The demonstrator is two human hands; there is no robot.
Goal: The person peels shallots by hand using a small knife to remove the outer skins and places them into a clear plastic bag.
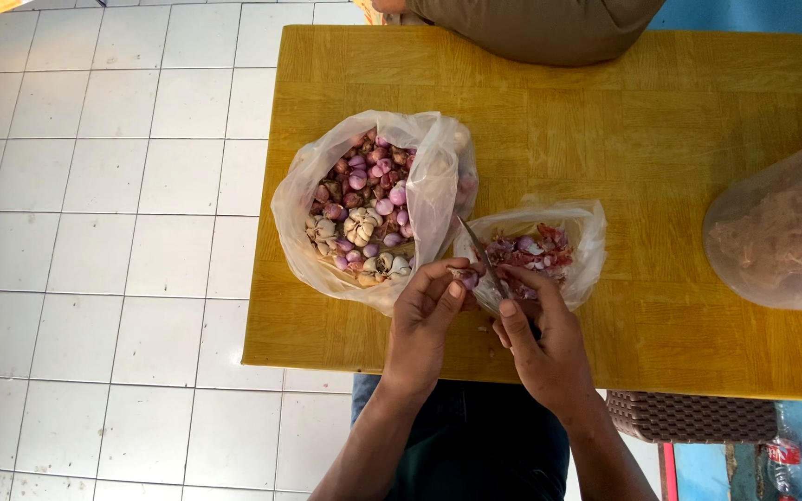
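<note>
Where the yellow wood-grain bench meets its near edge, the left hand pinches a small purple shallot between thumb and fingertips, closed snugly on it. The right hand is wrapped around the handle of a thin knife, whose narrow grey blade slants up and away from the shallot; the handle itself is buried in the fist and cannot be made out. Just beyond the left hand sits a thin, crinkled clear plastic bag, its mouth rolled open on a heap of glossy purple shallots and papery, pale garlic bulbs. Beside it, touching, a smaller clear bag holds flaky reddish peelings; its near side is hidden behind the right hand. At the bench's right edge a third, cloudy bag bulges with dry brownish skins, cut off by the frame. Across the bench, another person's olive-brown garment shows only in part. White square floor tiles spread to the left, and a brown woven plastic stool peeks out under the bench at lower right. Whether the blade touches the shallot is hard to tell.
</note>
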